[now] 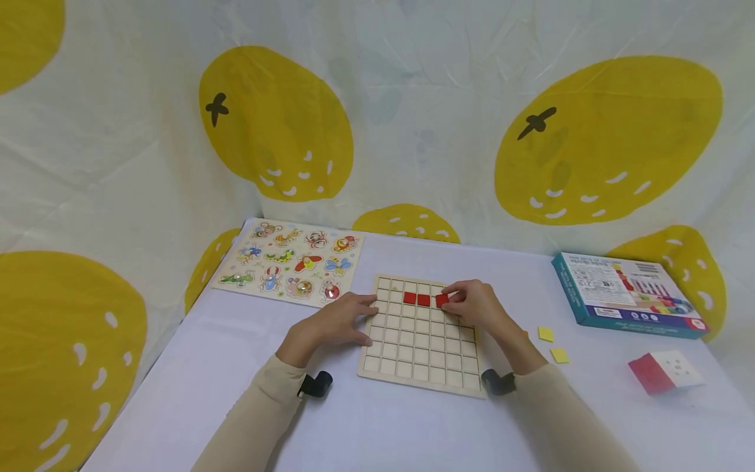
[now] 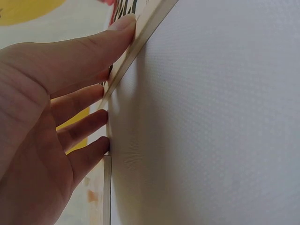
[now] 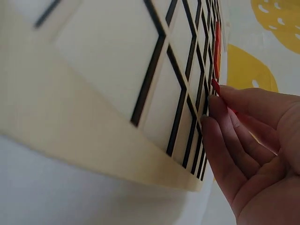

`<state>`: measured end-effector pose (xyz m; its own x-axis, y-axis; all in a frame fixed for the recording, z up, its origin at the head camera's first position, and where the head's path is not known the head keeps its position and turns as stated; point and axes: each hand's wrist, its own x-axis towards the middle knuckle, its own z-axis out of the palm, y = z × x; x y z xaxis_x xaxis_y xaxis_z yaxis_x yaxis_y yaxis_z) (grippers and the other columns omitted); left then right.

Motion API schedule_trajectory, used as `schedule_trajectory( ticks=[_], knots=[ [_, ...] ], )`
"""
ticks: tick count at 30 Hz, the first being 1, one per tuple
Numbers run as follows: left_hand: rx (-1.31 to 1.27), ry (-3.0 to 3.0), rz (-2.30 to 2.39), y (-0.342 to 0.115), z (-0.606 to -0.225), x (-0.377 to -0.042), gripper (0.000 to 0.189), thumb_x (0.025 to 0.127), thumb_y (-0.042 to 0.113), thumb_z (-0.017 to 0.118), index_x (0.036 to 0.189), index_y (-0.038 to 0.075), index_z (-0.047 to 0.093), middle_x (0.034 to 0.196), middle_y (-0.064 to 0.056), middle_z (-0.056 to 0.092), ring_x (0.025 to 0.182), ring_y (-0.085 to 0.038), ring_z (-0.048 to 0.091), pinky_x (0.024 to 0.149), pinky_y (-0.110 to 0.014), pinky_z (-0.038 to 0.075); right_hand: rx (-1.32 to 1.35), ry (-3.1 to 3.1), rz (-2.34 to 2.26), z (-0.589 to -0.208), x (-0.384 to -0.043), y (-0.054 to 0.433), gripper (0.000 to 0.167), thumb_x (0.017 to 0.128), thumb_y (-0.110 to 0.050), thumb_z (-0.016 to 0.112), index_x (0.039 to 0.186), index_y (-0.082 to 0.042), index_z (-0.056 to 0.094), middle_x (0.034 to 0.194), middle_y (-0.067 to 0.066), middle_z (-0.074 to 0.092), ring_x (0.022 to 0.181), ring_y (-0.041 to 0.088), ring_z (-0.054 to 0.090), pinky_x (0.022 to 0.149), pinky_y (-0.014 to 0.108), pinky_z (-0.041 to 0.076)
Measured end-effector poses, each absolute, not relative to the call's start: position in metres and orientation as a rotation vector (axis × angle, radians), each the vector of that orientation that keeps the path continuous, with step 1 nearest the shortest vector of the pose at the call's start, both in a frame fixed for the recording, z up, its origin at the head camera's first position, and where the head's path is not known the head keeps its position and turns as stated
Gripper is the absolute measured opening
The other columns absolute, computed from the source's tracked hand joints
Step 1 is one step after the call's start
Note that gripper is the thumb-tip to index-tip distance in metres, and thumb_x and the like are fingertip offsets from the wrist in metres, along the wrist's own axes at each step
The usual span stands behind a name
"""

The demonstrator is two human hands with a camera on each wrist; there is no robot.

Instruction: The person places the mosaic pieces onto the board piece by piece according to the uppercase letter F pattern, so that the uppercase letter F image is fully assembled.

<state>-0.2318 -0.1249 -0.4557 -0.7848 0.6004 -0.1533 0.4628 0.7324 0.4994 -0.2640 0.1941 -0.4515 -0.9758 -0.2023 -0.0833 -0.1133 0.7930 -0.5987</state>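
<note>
A wooden grid board (image 1: 421, 357) lies on the table, slightly turned. Two red square tiles (image 1: 416, 299) sit side by side in one of its upper rows. My right hand (image 1: 474, 303) pinches a third red tile (image 1: 442, 301) between thumb and fingers, over the same row and a little to the right. In the right wrist view that tile (image 3: 215, 86) is tilted at the fingertips, close to the grid. My left hand (image 1: 336, 321) rests at the board's left edge, its fingers relaxed and spread. The left wrist view shows the thumb and fingertips right at the board's edge (image 2: 150, 23).
An insect picture puzzle (image 1: 283, 257) lies behind the left hand. Two yellow tiles (image 1: 545, 334) and a bit of orange (image 1: 525, 334) are by the right forearm. Farther right are a teal toy box (image 1: 625, 295) and a red-and-white cube (image 1: 666, 372). A patterned curtain (image 1: 413, 131) hangs behind.
</note>
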Motion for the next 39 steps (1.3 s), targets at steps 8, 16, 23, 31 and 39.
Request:
schedule_trajectory(
  ticks=[8,16,23,31,39],
  knots=[
    [0.824,2.637,0.64,-0.125,-0.456,-0.231,0.067,0.085,0.031,0.082,0.144,0.009,0.059,0.164,-0.007,0.041,0.152,-0.032,0.038,0.127,-0.045,0.033,-0.238,2.836,-0.886,-0.453,-0.266,0.185,0.022,0.093,-0.017,0.073,0.111,-0.005,0.077,0.1,0.012,0.078,0.091,0.022,0.067,0.076,0.032,0.056],
    [0.819,2.639,0.624,-0.124,-0.456,-0.232,0.068,0.085,0.031,0.082,0.144,0.008,0.058,0.164,-0.007,0.041,0.152,-0.032,0.038,0.127,-0.045,0.033,-0.221,2.825,-0.873,-0.454,-0.265,0.183,0.023,0.096,-0.017,0.07,0.114,-0.006,0.078,0.115,0.015,0.078,0.112,0.033,0.068,0.096,0.048,0.058],
    [0.819,2.639,0.623,-0.124,-0.455,-0.232,0.067,0.085,0.031,0.082,0.144,0.009,0.058,0.164,-0.007,0.041,0.152,-0.032,0.038,0.127,-0.045,0.032,-0.197,2.803,-0.877,-0.453,-0.264,0.182,0.03,0.092,-0.021,0.076,0.117,-0.006,0.077,0.113,0.014,0.078,0.109,0.03,0.067,0.093,0.045,0.058],
    [0.832,2.644,0.623,-0.124,-0.456,-0.232,0.067,0.085,0.03,0.083,0.143,0.008,0.059,0.164,-0.008,0.042,0.152,-0.032,0.038,0.127,-0.045,0.033,-0.198,2.814,-0.895,-0.456,-0.264,0.182,0.03,0.091,-0.022,0.077,0.116,-0.005,0.077,0.111,0.013,0.078,0.107,0.03,0.068,0.093,0.045,0.057],
    [0.833,2.639,0.624,-0.124,-0.456,-0.233,0.068,0.085,0.03,0.083,0.144,0.008,0.058,0.164,-0.007,0.041,0.152,-0.032,0.038,0.127,-0.045,0.033,-0.218,2.827,-0.882,-0.454,-0.261,0.181,0.03,0.091,-0.02,0.077,0.116,-0.004,0.077,0.112,0.014,0.078,0.105,0.029,0.068,0.093,0.045,0.058]
  ],
)
